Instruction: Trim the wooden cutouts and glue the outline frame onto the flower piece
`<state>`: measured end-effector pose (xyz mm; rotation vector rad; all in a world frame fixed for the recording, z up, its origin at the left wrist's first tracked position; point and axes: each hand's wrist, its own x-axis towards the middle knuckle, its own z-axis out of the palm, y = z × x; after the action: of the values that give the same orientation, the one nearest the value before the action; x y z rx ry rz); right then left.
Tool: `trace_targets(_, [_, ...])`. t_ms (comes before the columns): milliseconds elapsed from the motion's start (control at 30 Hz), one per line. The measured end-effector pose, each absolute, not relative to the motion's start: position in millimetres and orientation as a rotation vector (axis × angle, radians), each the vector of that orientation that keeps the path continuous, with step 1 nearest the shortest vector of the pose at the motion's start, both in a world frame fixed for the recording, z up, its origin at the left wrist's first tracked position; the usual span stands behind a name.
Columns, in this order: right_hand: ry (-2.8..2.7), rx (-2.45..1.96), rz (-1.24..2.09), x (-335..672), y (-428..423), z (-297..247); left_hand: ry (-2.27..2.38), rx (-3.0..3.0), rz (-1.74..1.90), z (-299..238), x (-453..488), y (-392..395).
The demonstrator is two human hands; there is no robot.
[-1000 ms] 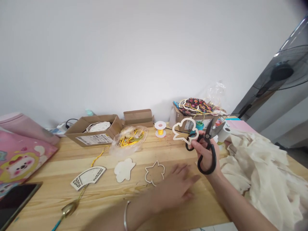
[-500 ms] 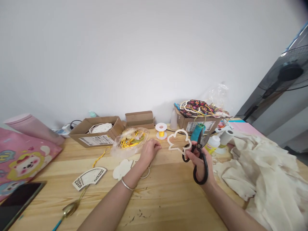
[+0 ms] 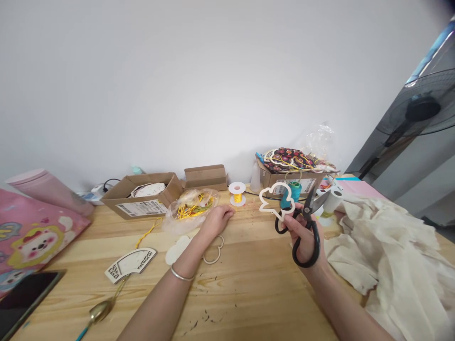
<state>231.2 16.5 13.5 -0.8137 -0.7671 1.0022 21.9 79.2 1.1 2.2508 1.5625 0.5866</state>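
A: What is the right hand (image 3: 302, 234) doing, right of centre?
B: It's wrapped round black-handled scissors (image 3: 307, 211), the blades parted and pointing up. Its thumb and fingertips also pinch a cream cloud-shaped frame (image 3: 261, 195), sticking out leftward.

A: Any room around that frame?
B: Not much behind it: a teal thread cone (image 3: 292, 195) and the right-hand cardboard box (image 3: 270, 180) show past its far edge. On its left, a strip of wood shows before the spool of yellow thread (image 3: 237, 198).

A: And the left hand (image 3: 215, 221)?
B: Near the middle of the picture, fingers bent and drawn together, tips just in front of that spool. I can't tell whether they pinch a strand.

A: What crowds it?
B: A plastic bag of yellow cords (image 3: 194, 208), just to its left. Its forearm partly hides a pale cutout (image 3: 176, 248).

A: Where's the widest space?
B: Lower centre, between the forearms: speckled tabletop (image 3: 256, 289). Cream cloth (image 3: 391, 260) fills the lower right; a fan-shaped piece (image 3: 130, 263) lies lower left.
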Motion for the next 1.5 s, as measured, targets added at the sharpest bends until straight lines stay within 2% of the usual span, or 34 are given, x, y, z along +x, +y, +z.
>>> trace_targets(400, [-0.773, -0.767, 0.95, 240.4, 19.4, 16.2, 1.649, 2.121, 0.599, -4.9, 18.2, 93.9])
trace_targets(833, [-0.762, -0.792, 0.912, 238.0, 21.7, 14.3, 1.43, 2.285, 0.485, 9.7, 24.2, 93.9])
trace_targets(1233, [-0.781, -0.839, 0.804, 245.2, 18.2, 25.1, 1.002, 2.4, 0.593, 8.6, 135.1, 31.0])
trace_targets(1400, [-0.794, -0.811, 0.864, 239.3, 16.5, 23.8, 1.043, 2.124, 0.714, 14.8, 98.4, 27.0])
trace_targets(1500, [-0.779, -0.82, 1.019, 227.8, 13.7, 16.8, 1.026, 1.794, 0.873, 18.6, 74.1, 20.2])
